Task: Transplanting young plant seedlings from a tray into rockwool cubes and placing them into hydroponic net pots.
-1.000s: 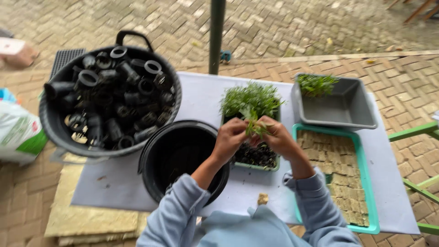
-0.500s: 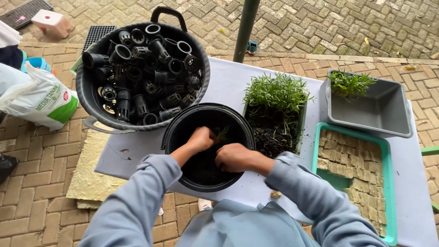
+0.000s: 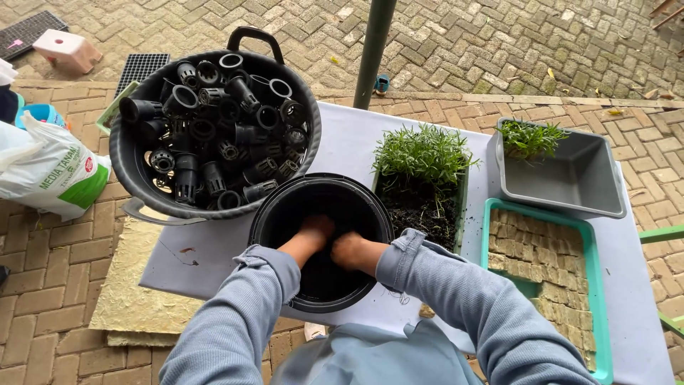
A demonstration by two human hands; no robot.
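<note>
Both of your hands are down inside the black bucket [image 3: 322,242] that stands at the near edge of the table [image 3: 342,135], directly in front of you. Your left hand [image 3: 315,228] and your right hand [image 3: 349,249] sit close together, near the middle of the bucket, and the dark interior hides the fingers, so I cannot tell whether either hand is clenched, released or grasping anything. Your grey sleeves are pushed back from the wrists. Just right of the bucket stands a tray of green seedlings [image 3: 424,153]; the far part is dense with upright shoots, while the near part shows bare dark soil [image 3: 420,217]. Further right, a grey tub [image 3: 570,178] holds a small clump of the same green shoots [image 3: 529,137] in its far left corner. In front of that tub lies a teal tray [image 3: 491,246] filled with tan cubes [image 3: 548,257] set in rows, with an open gap at its near left corner. To the left of the bucket, touching or just beside it, a large dark basket [image 3: 135,171] with a handle is heaped with small black net pots [image 3: 214,135]. A white and green bag [image 3: 53,175] lies on the brick paving to the left of the table.
</note>
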